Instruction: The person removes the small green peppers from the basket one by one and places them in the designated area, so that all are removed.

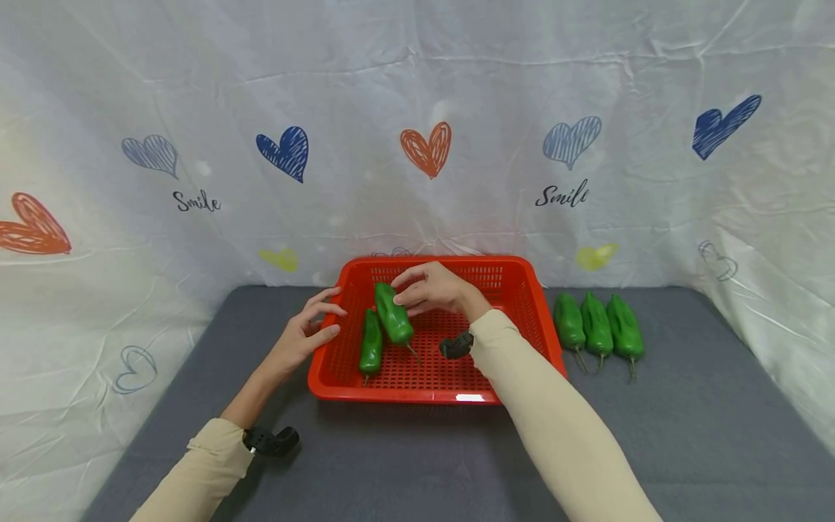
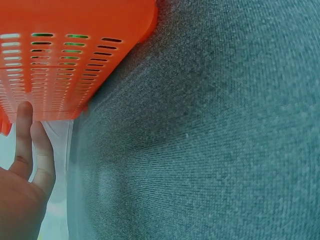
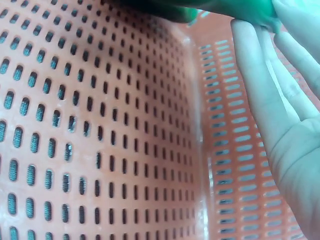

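Note:
My right hand (image 1: pixel 435 288) pinches a green pepper (image 1: pixel 394 316) by its upper end, over the red basket (image 1: pixel 457 396). In the right wrist view, the fingertips (image 3: pixel 246 37) meet the pepper (image 3: pixel 245 9) at the top of the frame, above the slotted basket floor. A second green pepper (image 1: pixel 371 344) lies in the basket's left part, stem toward the front. At the basket's left rim is my left hand (image 1: pixel 301 335), fingers spread and holding nothing. From the left wrist, its fingers (image 2: pixel 24 135) show against the basket's slotted side (image 2: pixel 60 65).
Right of the basket, three green peppers (image 1: pixel 598 326) lie in a row on the grey cloth (image 1: pixel 417 464), stems toward the front. Behind the table hangs a white curtain (image 1: pixel 352 94) printed with hearts and words.

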`<state>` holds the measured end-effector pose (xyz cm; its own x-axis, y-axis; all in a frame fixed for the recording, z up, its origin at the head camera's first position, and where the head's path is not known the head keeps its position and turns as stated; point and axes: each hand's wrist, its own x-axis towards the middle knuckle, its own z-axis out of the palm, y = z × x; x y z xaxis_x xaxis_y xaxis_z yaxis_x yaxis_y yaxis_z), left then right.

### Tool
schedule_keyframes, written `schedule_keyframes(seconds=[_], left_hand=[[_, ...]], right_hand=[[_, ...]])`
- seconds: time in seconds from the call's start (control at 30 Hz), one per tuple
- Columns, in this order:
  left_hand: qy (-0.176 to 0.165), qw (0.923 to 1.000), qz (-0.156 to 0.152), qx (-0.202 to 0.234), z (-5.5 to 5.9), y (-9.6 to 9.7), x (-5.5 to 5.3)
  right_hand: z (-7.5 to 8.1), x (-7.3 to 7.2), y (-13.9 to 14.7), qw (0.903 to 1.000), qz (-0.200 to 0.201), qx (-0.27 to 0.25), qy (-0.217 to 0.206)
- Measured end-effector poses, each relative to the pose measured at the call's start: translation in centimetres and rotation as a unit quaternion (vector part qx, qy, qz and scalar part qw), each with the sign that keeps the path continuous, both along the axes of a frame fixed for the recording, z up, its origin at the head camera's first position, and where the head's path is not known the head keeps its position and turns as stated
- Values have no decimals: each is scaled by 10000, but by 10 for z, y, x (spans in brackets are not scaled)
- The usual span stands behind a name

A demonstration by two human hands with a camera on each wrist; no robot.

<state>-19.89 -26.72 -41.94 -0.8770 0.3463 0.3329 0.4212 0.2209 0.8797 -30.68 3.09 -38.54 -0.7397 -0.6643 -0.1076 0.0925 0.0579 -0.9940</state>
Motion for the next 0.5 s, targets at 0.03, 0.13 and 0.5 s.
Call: schedule_keyframes(seconds=[0.03, 0.13, 0.5], left_hand=[[-4, 10000, -4, -2, 0, 0, 0], [-34, 10000, -6, 12, 0, 0, 0], [-33, 10000, 31, -32, 0, 1, 0]], right_hand=[[1, 0, 0, 10000, -14, -13, -4], [4, 0, 1, 10000, -53, -31, -18], [26, 6, 6, 9996, -219, -155, 78]])
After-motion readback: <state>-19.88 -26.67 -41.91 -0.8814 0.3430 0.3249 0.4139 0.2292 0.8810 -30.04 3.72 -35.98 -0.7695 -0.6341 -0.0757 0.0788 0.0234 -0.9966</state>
